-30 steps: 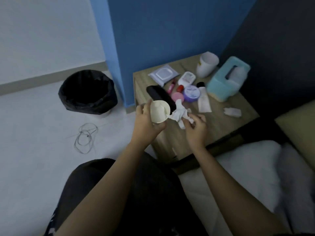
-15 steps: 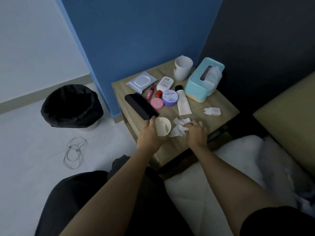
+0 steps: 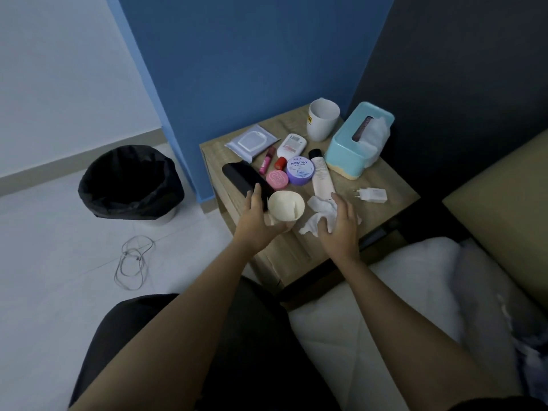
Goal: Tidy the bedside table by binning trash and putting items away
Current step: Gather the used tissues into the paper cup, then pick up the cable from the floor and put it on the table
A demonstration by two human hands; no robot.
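Tabletop (image 3: pixel 382 209): crumpled tissue (image 3: pixel 318 216) under right hand (image 3: pixel 341 225)

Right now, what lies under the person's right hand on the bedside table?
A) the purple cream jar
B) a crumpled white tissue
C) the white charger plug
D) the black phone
B: the right hand rests on the crumpled white tissue, while the left hand holds a paper cup.

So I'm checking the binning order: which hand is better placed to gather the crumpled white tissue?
Probably the right hand: it lies over the crumpled white tissue, while the left hand holds the cream paper cup.
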